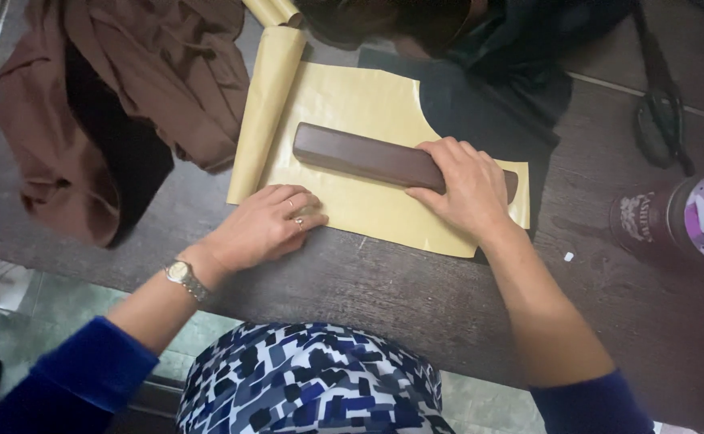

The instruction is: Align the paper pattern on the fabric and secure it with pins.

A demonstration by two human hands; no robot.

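A yellow paper pattern piece (pixel 352 104) with a curved cut-out lies on black cloth (pixel 480 112) on the dark table. A long dark brown block (pixel 360 154) rests across the paper. My right hand (pixel 464 189) grips the block's right end, fingers wrapped over it. My left hand (pixel 268 225), with rings and a wristwatch, presses loosely curled on the paper's lower left corner. The paper's left edge curls up into a roll (pixel 268 80).
Brown cloth (pixel 119 88) is heaped at the left of the dark wooden table (pixel 384 297). Black scissors (pixel 661 120) lie at the right. A bottle with a purple lid (pixel 681 219) lies on its side at the far right. More dark cloth sits at the top.
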